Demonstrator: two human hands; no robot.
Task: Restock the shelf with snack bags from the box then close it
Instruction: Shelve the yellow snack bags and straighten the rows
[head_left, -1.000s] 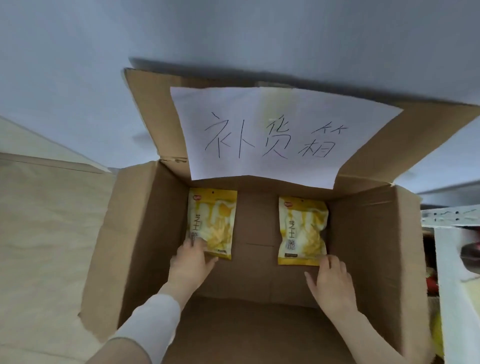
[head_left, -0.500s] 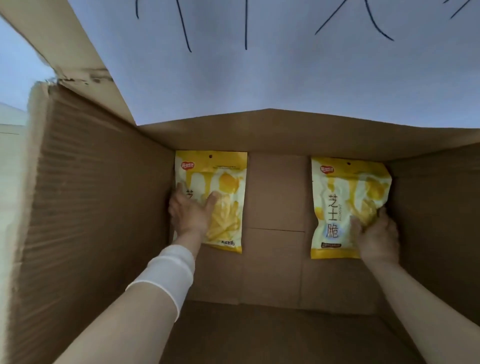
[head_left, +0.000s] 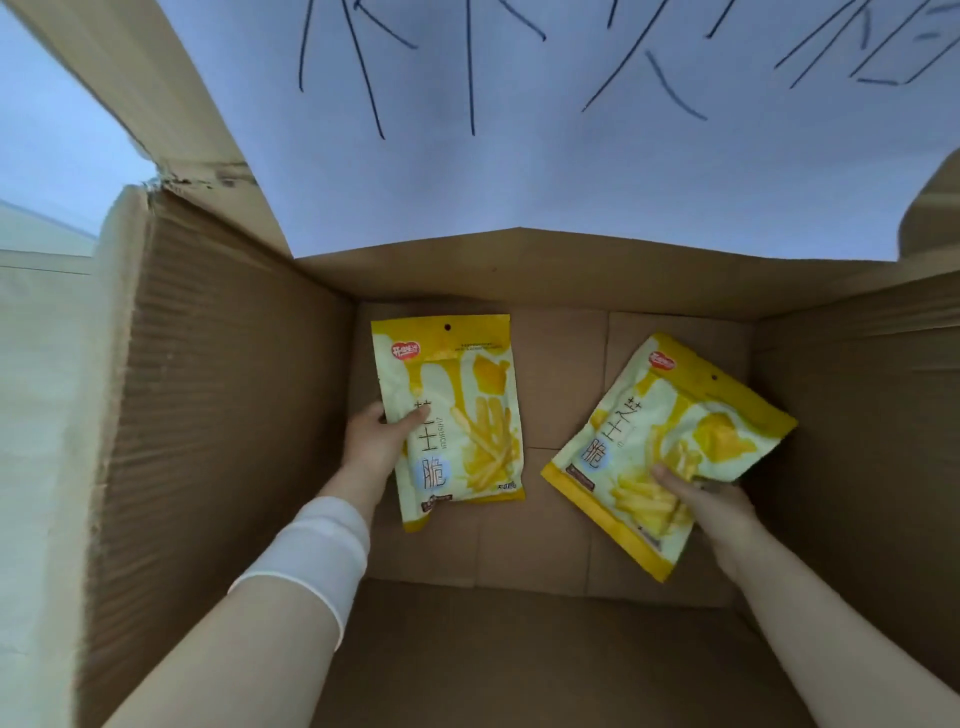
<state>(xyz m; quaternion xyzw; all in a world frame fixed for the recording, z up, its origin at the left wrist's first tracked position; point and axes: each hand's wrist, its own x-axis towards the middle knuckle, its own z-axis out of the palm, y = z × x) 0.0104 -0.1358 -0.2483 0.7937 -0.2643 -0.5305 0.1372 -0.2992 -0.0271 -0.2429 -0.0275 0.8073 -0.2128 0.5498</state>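
left grip clamped on left snack bag, thumb over its left edge, long axis near-far | right grip clamped on right snack bag at near end, axis tilted far-right | both low inside box | judged next: lift straight out

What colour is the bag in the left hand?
The snack bag is yellow and white with printed fries; head view.

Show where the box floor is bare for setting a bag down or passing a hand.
Bare: the box floor between the left bag and right bag, and the near floor between the forearms. Crowded: by the left wall at the left hand, and around the right hand.
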